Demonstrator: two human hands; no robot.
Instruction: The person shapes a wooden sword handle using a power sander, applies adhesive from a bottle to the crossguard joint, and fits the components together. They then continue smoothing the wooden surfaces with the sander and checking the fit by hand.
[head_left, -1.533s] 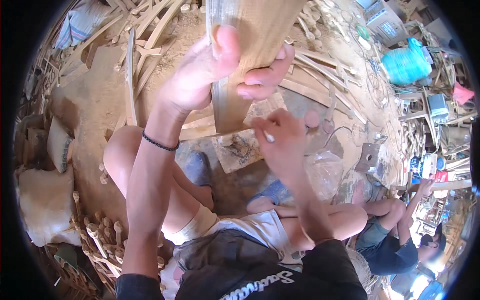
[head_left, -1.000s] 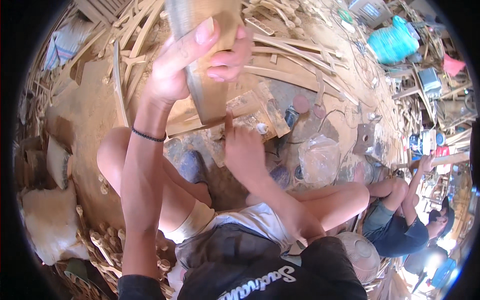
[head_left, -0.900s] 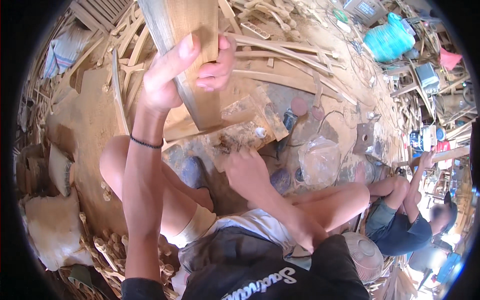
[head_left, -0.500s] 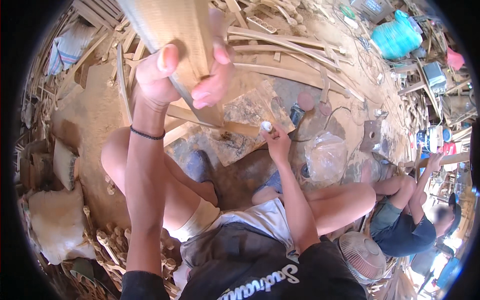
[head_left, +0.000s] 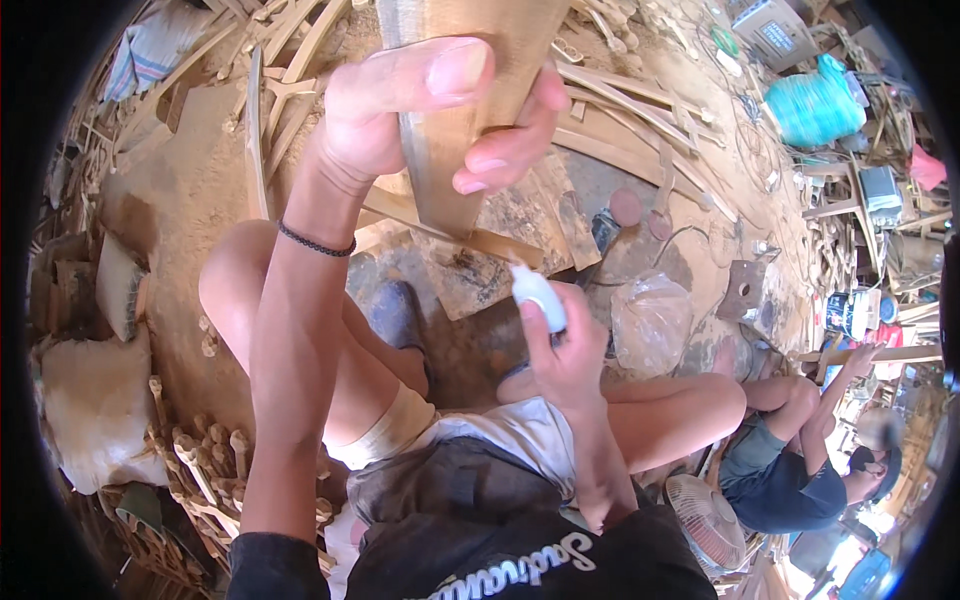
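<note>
Bright glare at lower right

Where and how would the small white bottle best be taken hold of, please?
I would grip the small white bottle around its wider body, coming from the lower right of the picture, as the right hand does. Its narrow nozzle points up and left, away from that hand, so this side probably gives the steadier hold and leaves the tip uncovered.
</note>
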